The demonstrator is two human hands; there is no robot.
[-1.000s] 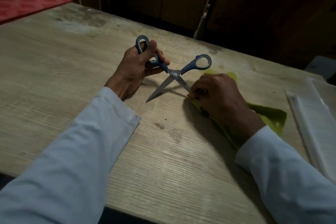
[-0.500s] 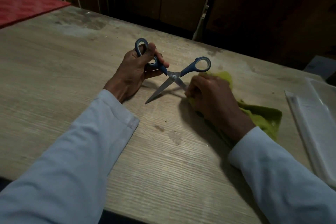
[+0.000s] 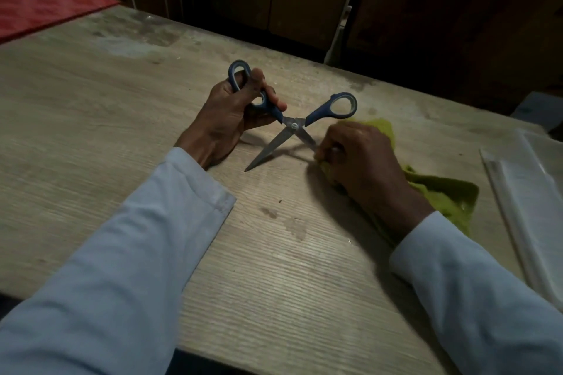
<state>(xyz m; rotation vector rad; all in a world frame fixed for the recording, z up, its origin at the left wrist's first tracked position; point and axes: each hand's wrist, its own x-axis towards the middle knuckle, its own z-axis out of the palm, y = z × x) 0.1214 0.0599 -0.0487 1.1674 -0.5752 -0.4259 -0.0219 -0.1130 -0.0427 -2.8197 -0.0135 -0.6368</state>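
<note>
Blue-handled scissors [image 3: 292,126] stand wide open above the wooden table [image 3: 274,283]. My left hand [image 3: 231,119] grips the left handle loop, thumb over it. The other handle loop [image 3: 341,106] sticks up free at the right. One blade points down-left with its tip on the table. The other blade runs down-right into my right hand [image 3: 359,158], which pinches a yellow-green cloth [image 3: 441,195] around it. Most of that blade is hidden by my fingers and the cloth.
A clear plastic sleeve or folder [image 3: 530,207] lies at the table's right edge. A red surface [image 3: 39,3] adjoins the far left corner. Dark wooden panels stand behind the table. Small stains mark the wood [image 3: 292,225] in front of my hands.
My right hand with the cloth has slid slightly along the lower-right blade. The scissors and my left hand have held nearly still.
</note>
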